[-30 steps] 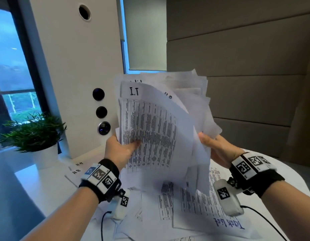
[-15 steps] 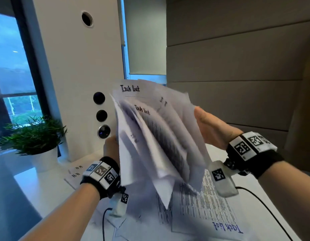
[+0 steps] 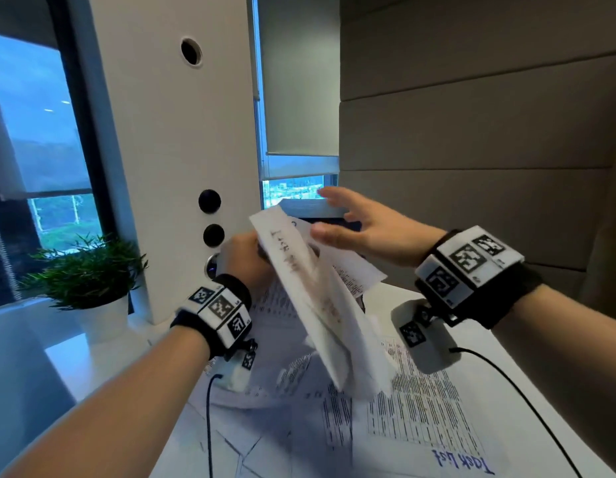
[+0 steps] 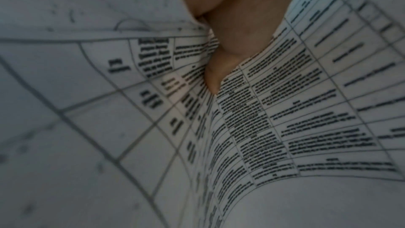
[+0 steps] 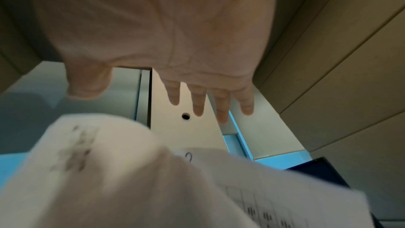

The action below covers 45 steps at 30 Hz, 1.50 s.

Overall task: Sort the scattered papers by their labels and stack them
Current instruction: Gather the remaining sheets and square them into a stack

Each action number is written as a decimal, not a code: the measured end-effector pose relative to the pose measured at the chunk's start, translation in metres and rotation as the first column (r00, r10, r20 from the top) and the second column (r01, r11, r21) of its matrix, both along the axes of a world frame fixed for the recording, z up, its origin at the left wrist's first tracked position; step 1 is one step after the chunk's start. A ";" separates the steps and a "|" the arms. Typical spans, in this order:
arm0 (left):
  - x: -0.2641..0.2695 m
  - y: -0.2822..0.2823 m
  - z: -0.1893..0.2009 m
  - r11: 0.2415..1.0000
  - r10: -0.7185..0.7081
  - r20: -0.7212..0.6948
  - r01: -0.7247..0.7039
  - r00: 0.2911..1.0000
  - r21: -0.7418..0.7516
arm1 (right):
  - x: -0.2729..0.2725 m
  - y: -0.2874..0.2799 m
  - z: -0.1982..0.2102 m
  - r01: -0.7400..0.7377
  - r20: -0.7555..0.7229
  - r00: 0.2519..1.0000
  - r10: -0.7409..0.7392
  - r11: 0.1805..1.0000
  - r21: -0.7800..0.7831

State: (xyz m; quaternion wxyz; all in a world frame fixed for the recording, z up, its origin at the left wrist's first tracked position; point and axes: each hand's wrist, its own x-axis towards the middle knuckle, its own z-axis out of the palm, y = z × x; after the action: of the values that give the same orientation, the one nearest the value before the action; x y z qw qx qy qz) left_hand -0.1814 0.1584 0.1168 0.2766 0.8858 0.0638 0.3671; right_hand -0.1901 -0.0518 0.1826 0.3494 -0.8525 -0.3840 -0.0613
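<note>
A bundle of printed papers [image 3: 317, 305] hangs slanted and blurred above the table, its top sheet bearing a handwritten label. My left hand [image 3: 243, 258] grips the bundle at its upper left edge; in the left wrist view a finger [image 4: 230, 41] digs into the printed table sheets [image 4: 285, 110]. My right hand [image 3: 355, 225] hovers just above the bundle's top, fingers straight and spread, holding nothing. The right wrist view shows its fingers [image 5: 197, 100] clear of the blurred papers [image 5: 109, 171] below. More sheets lie scattered on the table, one labelled "Task list" [image 3: 461, 460].
A white table [image 3: 92, 360] carries the loose sheets [image 3: 420, 408]. A potted plant [image 3: 89, 288] stands at the left by a white pillar [image 3: 182, 150] with round black buttons. A dark blue object [image 3: 320, 215] sits behind my right hand. Wrist cables [image 3: 506, 381] trail across the papers.
The bundle went from upright and fanned between both hands to drooping from the left hand alone. My right hand let go and rose open above it.
</note>
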 end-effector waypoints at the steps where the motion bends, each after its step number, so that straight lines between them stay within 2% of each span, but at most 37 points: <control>1: -0.003 -0.003 0.003 0.999 0.038 -0.018 -0.037 0.999 0.032 | -0.001 0.006 -0.003 -0.006 -0.010 1.000 0.005 0.998 -0.057; 3: -0.009 -0.010 0.011 0.998 0.041 -0.078 -0.038 0.996 0.049 | 0.000 0.013 -0.008 -0.012 -0.054 0.999 0.005 0.993 -0.117; 6: -0.016 -0.022 0.021 0.998 -0.018 -0.116 0.024 0.993 0.052 | -0.004 0.016 -0.004 -0.033 -0.124 0.992 0.028 0.999 -0.040; 8: -0.016 -0.024 0.022 0.993 -0.073 -0.100 0.082 0.992 0.088 | -0.008 0.017 0.004 -0.050 -0.087 0.995 0.047 0.998 -0.026; 10: -0.016 -0.024 0.019 0.986 -0.099 -0.086 0.109 0.991 0.125 | -0.009 0.016 0.010 0.006 -0.009 1.000 -0.008 0.986 -0.165; 14: -0.010 -0.018 0.017 0.980 -0.165 -0.192 0.182 0.967 0.076 | -0.002 0.008 0.011 0.234 0.202 0.967 -0.153 0.848 -0.475; 18: -0.009 -0.023 0.018 0.967 -0.174 -0.232 0.210 0.957 0.141 | 0.011 -0.003 0.006 0.434 0.372 0.891 -0.259 0.723 -0.537; 20: -0.007 -0.025 0.018 0.965 -0.174 -0.224 0.211 0.959 0.154 | 0.017 -0.003 0.001 0.488 0.439 0.863 -0.251 0.643 -0.590; 22: -0.005 -0.026 0.018 0.968 -0.187 -0.202 0.216 0.961 0.129 | 0.021 0.000 -0.004 0.522 0.486 0.841 -0.239 0.597 -0.610; 25: -0.008 -0.024 0.021 0.969 -0.241 -0.157 0.247 0.958 0.023 | 0.024 -0.003 0.000 0.571 0.554 0.794 -0.252 0.625 -0.533; 28: -0.010 -0.016 0.031 0.937 -0.313 -0.045 0.301 0.949 -0.178 | 0.027 -0.012 0.014 0.603 0.662 0.685 -0.303 0.746 -0.283; 31: -0.013 -0.010 0.036 0.888 -0.387 0.043 0.384 0.921 -0.254 | 0.035 -0.021 0.016 0.563 0.677 0.647 -0.350 0.818 -0.115; 33: -0.014 -0.010 0.032 0.886 -0.415 -0.034 0.395 0.909 -0.242 | 0.043 -0.024 0.008 0.548 0.648 0.681 -0.341 0.824 -0.143; 36: -0.005 -0.003 0.018 0.922 -0.380 -0.240 0.345 0.893 -0.176 | 0.055 -0.026 -0.010 0.536 0.602 0.742 -0.296 0.800 -0.267; 38: 0.001 0.006 0.011 0.932 -0.362 -0.302 0.337 0.882 -0.134 | 0.063 -0.027 -0.019 0.537 0.562 0.773 -0.295 0.775 -0.332; 41: 0.007 0.018 0.001 0.939 -0.343 -0.303 0.323 0.889 -0.114 | 0.072 -0.027 -0.027 0.529 0.496 0.810 -0.314 0.755 -0.387; 43: 0.011 0.023 -0.008 0.935 -0.349 -0.269 0.312 0.898 -0.172 | 0.077 -0.025 -0.033 0.514 0.469 0.827 -0.310 0.756 -0.406; 45: 0.013 0.024 -0.017 0.899 -0.401 -0.200 0.341 0.894 -0.275 | 0.080 -0.021 -0.037 0.496 0.460 0.837 -0.296 0.766 -0.409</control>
State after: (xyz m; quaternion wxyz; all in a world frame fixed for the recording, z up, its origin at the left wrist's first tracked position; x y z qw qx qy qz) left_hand -0.1683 0.1824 0.1002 0.4334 0.8822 -0.0304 0.1817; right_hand -0.1101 -0.0732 0.1460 0.0094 -0.9490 -0.2519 -0.1895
